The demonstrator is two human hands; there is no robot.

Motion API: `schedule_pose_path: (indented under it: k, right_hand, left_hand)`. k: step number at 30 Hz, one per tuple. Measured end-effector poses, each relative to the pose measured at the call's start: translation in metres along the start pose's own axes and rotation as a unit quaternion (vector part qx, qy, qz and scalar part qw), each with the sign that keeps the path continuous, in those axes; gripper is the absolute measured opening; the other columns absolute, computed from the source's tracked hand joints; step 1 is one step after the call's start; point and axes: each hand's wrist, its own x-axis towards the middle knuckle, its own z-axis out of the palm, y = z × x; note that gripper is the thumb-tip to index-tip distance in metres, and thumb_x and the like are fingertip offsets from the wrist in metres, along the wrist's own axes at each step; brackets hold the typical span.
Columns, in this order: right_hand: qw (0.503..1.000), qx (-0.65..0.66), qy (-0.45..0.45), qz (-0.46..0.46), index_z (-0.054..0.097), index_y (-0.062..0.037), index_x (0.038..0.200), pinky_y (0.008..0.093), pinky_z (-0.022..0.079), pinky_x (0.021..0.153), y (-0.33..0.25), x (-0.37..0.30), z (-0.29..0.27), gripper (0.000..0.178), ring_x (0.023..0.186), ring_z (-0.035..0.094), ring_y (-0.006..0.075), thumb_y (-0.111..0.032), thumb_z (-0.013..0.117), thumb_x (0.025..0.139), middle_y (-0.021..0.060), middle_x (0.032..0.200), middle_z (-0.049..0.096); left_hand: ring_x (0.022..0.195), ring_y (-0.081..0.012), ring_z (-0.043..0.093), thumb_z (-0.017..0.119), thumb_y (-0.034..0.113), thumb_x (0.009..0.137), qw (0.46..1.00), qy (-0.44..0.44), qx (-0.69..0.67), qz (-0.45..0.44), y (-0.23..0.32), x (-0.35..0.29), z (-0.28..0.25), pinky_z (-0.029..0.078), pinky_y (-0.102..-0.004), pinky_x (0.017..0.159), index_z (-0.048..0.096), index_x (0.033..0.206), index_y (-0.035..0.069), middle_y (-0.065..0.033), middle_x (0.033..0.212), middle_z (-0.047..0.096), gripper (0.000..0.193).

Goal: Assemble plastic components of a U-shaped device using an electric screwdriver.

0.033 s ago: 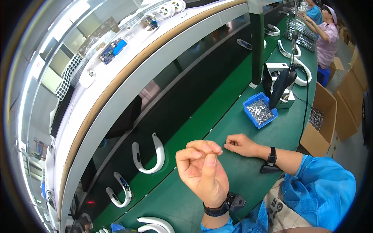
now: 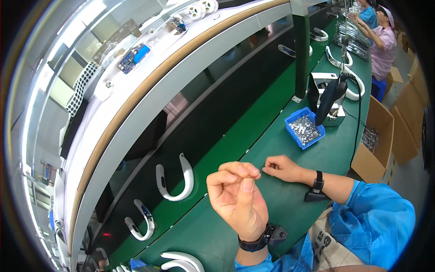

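No step shows as done or under way: a white U-shaped piece (image 2: pixel 187 182) lies untouched on the table (image 2: pixel 267 140) left of the left hand (image 2: pixel 240 199), whose fingers pinch together with nothing visible between, while the right hand (image 2: pixel 283 168), near the blue bin (image 2: pixel 315 141), curls loosely, contents hidden.

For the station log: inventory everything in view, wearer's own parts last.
Bench: one, green, centre
U-shaped pieces: at least six, white, along bench
Tray: one, blue, on bench
Metal pieces: many, silvery, in tray
Hanging tool: one, black, at tray's right
Equipment: count unclear, silvery, behind tool
Shelf: one, white, tan-edged, upper left
Circuit boards: at least two, bluish, on shelf
Reels: two, white, shelf's far end
Cardboard boxes: several, brown, right
Co-workers: two, pink and blue clothing, top right
Wrist devices: two, black, on wearer's wrists
Left hand: one, bare, raised, centre
Right hand: one, bare, centre-right
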Motion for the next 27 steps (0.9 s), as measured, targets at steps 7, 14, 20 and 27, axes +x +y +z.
schedule_pose_path:
  k: [7, 14, 20, 27]
  right_hand:
    - [1.000, 0.019, -0.010, 0.014, 0.065, -0.0025, 0.090, 0.0293, 0.047, 0.061, 0.001, -0.003, 0.000, 0.024, 0.067, 0.057, 0.0080, -0.022, 0.072, 0.103, 0.0019, 0.076, 0.065]
    - [0.999, 0.043, -0.015, 0.013, 0.064, -0.0026, 0.090, 0.0271, 0.047, 0.061, -0.009, -0.003, 0.000, 0.023, 0.067, 0.055, 0.0063, -0.020, 0.071, 0.104, -0.0004, 0.075, 0.063]
    - [0.999, 0.046, 0.012, -0.016, 0.063, -0.0041, 0.089, 0.0249, 0.044, 0.061, 0.013, -0.004, 0.000, 0.022, 0.067, 0.052, 0.0035, -0.018, 0.070, 0.104, -0.0038, 0.073, 0.059]
    - [0.959, 0.269, -0.054, 0.069, 0.065, -0.0051, 0.104, 0.0257, 0.053, 0.065, -0.003, -0.013, -0.008, 0.019, 0.078, 0.065, 0.0113, -0.024, 0.062, 0.107, 0.0026, 0.089, 0.066]
  left_hand:
    - [0.097, -0.0190, 0.060, 0.068, -0.004, 0.097, 1.000, 0.008, 0.005, 0.002, 0.000, -0.003, 0.002, 0.049, -0.0331, 0.088, 0.058, 0.116, 0.006, -0.0070, 0.108, 0.062, 0.024]
    - [0.097, -0.0197, 0.059, 0.066, -0.005, 0.096, 0.999, -0.001, 0.020, 0.027, 0.002, -0.004, 0.001, 0.049, -0.0355, 0.087, 0.058, 0.115, 0.006, -0.0079, 0.105, 0.062, 0.023]
    - [0.096, -0.0221, 0.062, 0.070, -0.001, 0.096, 0.999, -0.050, 0.000, -0.009, -0.005, -0.004, 0.007, 0.051, -0.0372, 0.087, 0.061, 0.111, 0.003, -0.0104, 0.108, 0.062, 0.017]
    - [0.096, -0.0220, 0.062, 0.071, 0.001, 0.097, 0.988, -0.108, 0.086, -0.075, -0.003, -0.007, 0.004, 0.051, -0.0363, 0.090, 0.064, 0.107, 0.000, -0.0109, 0.105, 0.062, 0.012]
